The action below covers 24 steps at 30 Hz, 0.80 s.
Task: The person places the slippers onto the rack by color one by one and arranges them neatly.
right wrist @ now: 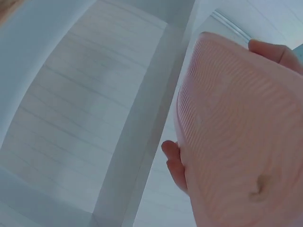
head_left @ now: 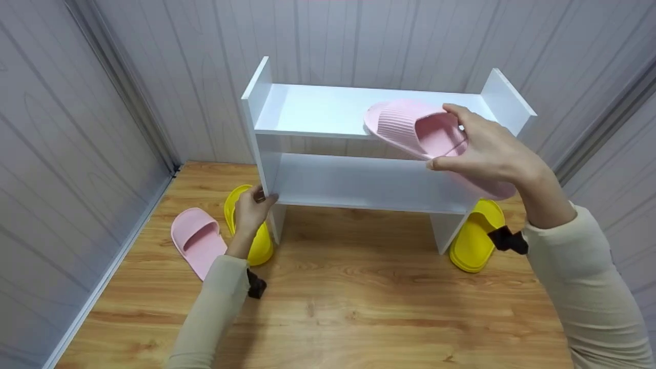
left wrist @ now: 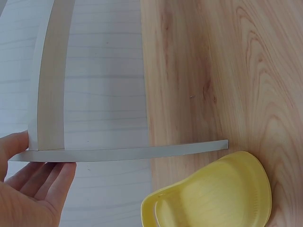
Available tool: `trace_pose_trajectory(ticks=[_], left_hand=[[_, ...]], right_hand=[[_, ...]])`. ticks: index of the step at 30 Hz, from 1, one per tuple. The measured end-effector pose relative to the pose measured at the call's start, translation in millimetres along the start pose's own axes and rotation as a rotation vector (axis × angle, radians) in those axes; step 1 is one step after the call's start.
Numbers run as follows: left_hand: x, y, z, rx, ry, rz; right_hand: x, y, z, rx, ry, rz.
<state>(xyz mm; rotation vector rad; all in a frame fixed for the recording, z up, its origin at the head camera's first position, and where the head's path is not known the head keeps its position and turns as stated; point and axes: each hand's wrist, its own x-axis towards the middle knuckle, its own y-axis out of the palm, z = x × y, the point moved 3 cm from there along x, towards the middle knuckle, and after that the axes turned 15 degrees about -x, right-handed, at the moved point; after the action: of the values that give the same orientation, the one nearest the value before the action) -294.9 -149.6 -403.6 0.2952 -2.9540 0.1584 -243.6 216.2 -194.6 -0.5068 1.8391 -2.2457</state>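
My right hand [head_left: 492, 148] holds a pink slipper [head_left: 402, 125] by its sides, thumb on one edge and fingers on the other. Its toe end points left, in front of the upper board of a white two-tier shoe rack [head_left: 318, 110]. The right wrist view shows the ribbed sole of this slipper [right wrist: 236, 123]. Lower on the left, my left hand [head_left: 251, 210] grips the rack's left side panel near the lower board. In the left wrist view, the thumb and fingers of the hand [left wrist: 33, 189] lie on opposite faces of that panel [left wrist: 128, 154].
Another pink slipper [head_left: 197, 241] lies on the wooden floor [head_left: 348, 307] at left. Beside the rack's left panel is a yellow slipper [head_left: 261, 248], partly behind my left hand. A second yellow slipper [head_left: 471, 246] lies by the right panel. Panelled walls [head_left: 328, 41] enclose the back and sides.
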Motion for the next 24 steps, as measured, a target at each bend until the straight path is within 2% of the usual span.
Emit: trace_pose_trajectory(ticks=[10, 18, 24], left_hand=[[1.2, -0.8, 1.0, 0.000, -0.008, 0.002], [1.3, -0.6, 1.0, 0.013, -0.033, 0.004], [1.9, -0.4, 0.8, 0.003, -0.015, 0.002]], right_hand=[[11.9, 0, 2, -0.112, 0.118, -0.006], [29.7, 5, 0, -0.107, 0.181, -0.001], [41.1, 8, 0, -0.140, 0.250, 0.009]])
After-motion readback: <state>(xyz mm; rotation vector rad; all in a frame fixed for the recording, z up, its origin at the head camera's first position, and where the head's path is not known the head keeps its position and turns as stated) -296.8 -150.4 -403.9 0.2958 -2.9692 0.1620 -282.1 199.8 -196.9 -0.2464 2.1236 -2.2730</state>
